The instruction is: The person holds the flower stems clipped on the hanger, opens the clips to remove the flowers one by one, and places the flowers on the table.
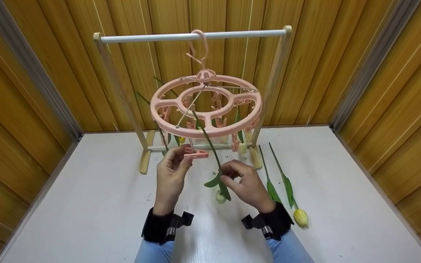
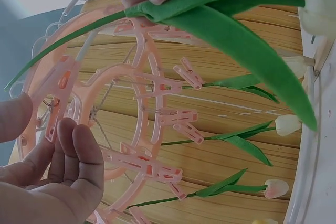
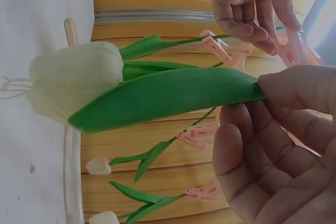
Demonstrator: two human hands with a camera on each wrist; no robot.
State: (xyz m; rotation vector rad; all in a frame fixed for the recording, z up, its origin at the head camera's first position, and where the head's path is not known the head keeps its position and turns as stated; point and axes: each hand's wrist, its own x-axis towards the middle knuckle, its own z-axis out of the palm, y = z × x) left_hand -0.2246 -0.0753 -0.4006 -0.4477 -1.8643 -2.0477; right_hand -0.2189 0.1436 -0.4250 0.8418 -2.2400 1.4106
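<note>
left hand (image 1: 170, 177) pinches pink clip (image 1: 197, 155) | right hand (image 1: 249, 185) pinches tulip (image 1: 224, 188) | bloom (image 3: 76, 81) creamy-white, lowermost | leaves (image 3: 168, 96) smooth, green

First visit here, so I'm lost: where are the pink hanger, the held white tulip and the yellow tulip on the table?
Pink hanger (image 1: 228, 130): head view, front of outer ring.
White tulip (image 3: 76, 80): right wrist view, its blossom.
Yellow tulip (image 1: 300, 218): head view, its blossom.

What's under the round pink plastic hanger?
Pink plastic clips, several holding green-stemmed tulips bloom-down. In the head view, the hanger covers parts of some clips and tulips.
</note>
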